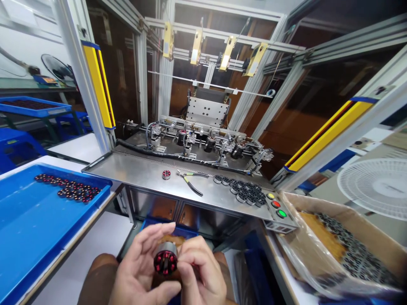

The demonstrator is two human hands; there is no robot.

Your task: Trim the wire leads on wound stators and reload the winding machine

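Observation:
A small round motor part (165,263), with a grey metal outer ring and red and black segments on its face, is held up near the bottom middle. My left hand (140,267) curls around it from the left, thumb below and fingers behind. On the other side, my right hand (202,269) has thumb and index finger pinched together at the part's right edge. Whatever lies between those fingertips is hidden. A similar red-faced motor part (166,174) sits on the metal bench ledge (133,169), left of wire cutters (193,182) with green and black handles.
Dark metal rings (249,191) cluster on the ledge beside a button box (280,218). A carton (318,258) of grey parts stands right; a blue tray (41,228) with rows of motor parts is left. Behind the ledge runs a fixture row (206,146) between yellow-striped posts.

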